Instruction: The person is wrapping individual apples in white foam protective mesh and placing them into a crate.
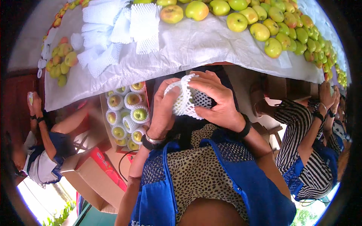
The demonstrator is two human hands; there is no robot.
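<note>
Above my lap, my left hand (164, 108) and my right hand (217, 100) both grip a white foam net sleeve (183, 99). My left thumb presses on its near side, while my right fingers spread over its top and right end. A faint green tint shows through the mesh, but whatever is inside is mostly hidden. Left of my left hand, an open carton (104, 113) holds several apples (140, 114), each in a foam net. Beyond my hands, loose green-yellow apples (237, 22) and a stack of flat foam nets (145, 28) lie on a white-covered table (186, 48).
A smaller pile of apples (60, 58) sits at the table's left. An empty-looking cardboard box (93, 178) stands at lower left. One person (42, 158) sits at the far left, and another in striped clothes (308, 158) at the right. The table's cloth edge hangs just beyond my hands.
</note>
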